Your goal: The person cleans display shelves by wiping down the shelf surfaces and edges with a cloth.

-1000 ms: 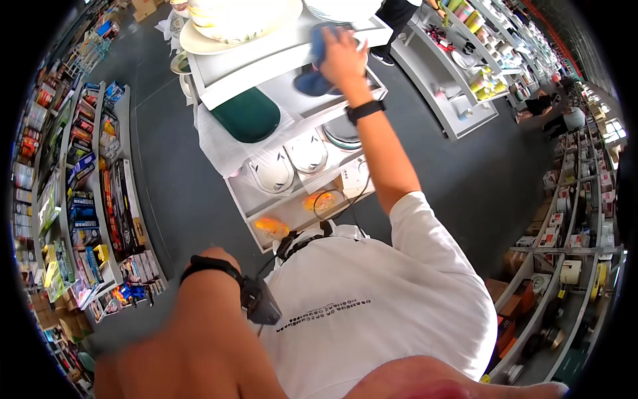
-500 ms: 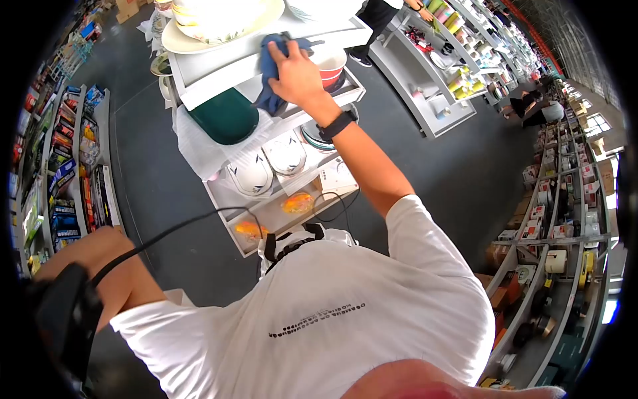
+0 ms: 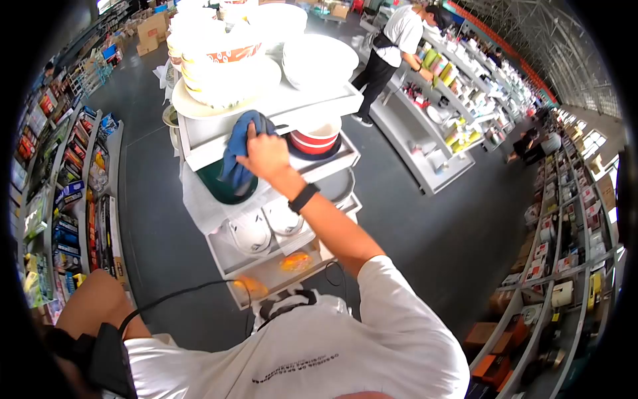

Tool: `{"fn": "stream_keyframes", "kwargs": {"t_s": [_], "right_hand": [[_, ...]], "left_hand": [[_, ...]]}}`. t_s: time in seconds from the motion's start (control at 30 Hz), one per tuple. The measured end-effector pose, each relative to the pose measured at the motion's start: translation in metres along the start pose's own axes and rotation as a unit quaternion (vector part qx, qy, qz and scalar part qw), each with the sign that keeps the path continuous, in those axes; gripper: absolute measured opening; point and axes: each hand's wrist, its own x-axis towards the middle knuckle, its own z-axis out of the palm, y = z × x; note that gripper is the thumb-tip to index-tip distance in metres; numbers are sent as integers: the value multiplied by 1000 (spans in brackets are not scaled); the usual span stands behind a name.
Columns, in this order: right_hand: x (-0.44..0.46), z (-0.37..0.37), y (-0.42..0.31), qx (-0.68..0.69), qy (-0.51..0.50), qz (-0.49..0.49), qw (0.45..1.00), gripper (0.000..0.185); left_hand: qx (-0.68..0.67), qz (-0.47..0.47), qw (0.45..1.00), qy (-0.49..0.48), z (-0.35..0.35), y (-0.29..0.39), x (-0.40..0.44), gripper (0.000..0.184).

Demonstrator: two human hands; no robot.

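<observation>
My right hand (image 3: 264,157) is wrapped around a bunched blue cloth (image 3: 234,154). The cloth hangs at the front edge of the upper shelf (image 3: 325,106) and covers part of a dark green dish (image 3: 211,177) on the tier below. A dark grey part shows by the fingers; I cannot make out whether it belongs to the cloth. Right of the hand, red-and-white bowls (image 3: 315,141) sit on a dark plate. My left arm (image 3: 100,299) is bent at the left edge; its hand does not show.
Stacked patterned bowls (image 3: 206,90) and white bowls (image 3: 319,63) stand on top. White plates (image 3: 251,233) and orange-yellow packets (image 3: 296,261) lie lower down. A black cable (image 3: 173,302) runs across my front. A person (image 3: 399,40) stands at another shelf; stocked racks line both sides.
My right hand has moved left along the shelf edge with the blue cloth, toward the green dish. The view has tilted up, showing more bowls and the other person's upper body.
</observation>
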Motion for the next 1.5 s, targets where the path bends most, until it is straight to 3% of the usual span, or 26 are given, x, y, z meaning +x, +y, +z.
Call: {"fn": "stream_keyframes", "kwargs": {"t_s": [0.1, 0.23, 0.3, 0.37, 0.43, 0.47, 0.5, 0.57, 0.6, 0.67, 0.8, 0.87, 0.97, 1.03, 1.1, 1.2, 1.33, 1.4, 1.43, 1.5], "right_hand": [[-2, -11, 35, 23, -10, 38, 999, 74], [-8, -17, 96, 18, 12, 70, 997, 74], [-9, -1, 108, 15, 89, 68, 994, 74], [-5, 5, 88, 38, 72, 94, 992, 80], [-5, 13, 59, 103, 57, 49, 992, 82], [-9, 16, 36, 135, 48, 19, 989, 82], [-11, 26, 19, 165, 85, -8, 983, 79], [-7, 38, -2, 176, 74, 2, 982, 77], [-5, 36, 3, 179, 74, 2, 981, 77], [-3, 32, 19, 177, 58, -11, 983, 75], [3, 36, 78, 140, 127, -43, 981, 76], [5, 50, 117, 110, 134, -32, 984, 81], [3, 42, 164, 129, 159, 21, 979, 77], [2, 31, 192, 86, 149, 72, 982, 74], [-1, 25, 213, 120, 181, 116, 969, 71], [-4, 25, 212, 132, 202, 153, 958, 71], [-4, 31, 171, 110, 215, 187, 952, 73], [-3, 33, 131, 91, 195, 175, 961, 75], [-4, 35, 106, 89, 189, 171, 963, 76], [-3, 48, 63, 124, 173, 144, 966, 77]], "left_hand": [[99, -28, 995, 14, -13, -2, 4, 43], [261, -99, 959, 40, -32, -16, -2, 47], [332, -175, 927, 26, -44, -37, -11, 49], [380, -268, 885, -1, -57, -69, -30, 52], [408, -338, 848, -30, -70, -107, -63, 56], [444, -409, 796, -49, -80, -121, -74, 62], [445, -410, 795, -50, -91, -139, -84, 62], [522, -441, 730, -13, -117, -175, -103, 72], [524, -441, 728, -15, -131, -193, -111, 72], [540, -491, 682, 43, -152, -221, -118, 89], [491, -532, 684, 93, -162, -254, -123, 109], [490, -437, 750, 73, -152, -260, -125, 123], [481, -435, 758, 65, -156, -275, -135, 129], [488, -412, 763, 93, -142, -275, -127, 118], [532, -515, 666, 88, -135, -270, -112, 102], [551, -486, 671, 100, -139, -274, -119, 88], [546, -429, 712, 103, -156, -283, -138, 89], [592, -383, 709, 9, -166, -282, -144, 95], [587, -383, 713, 10, -167, -276, -145, 95], [510, -403, 757, -60, -168, -260, -143, 109]]}}
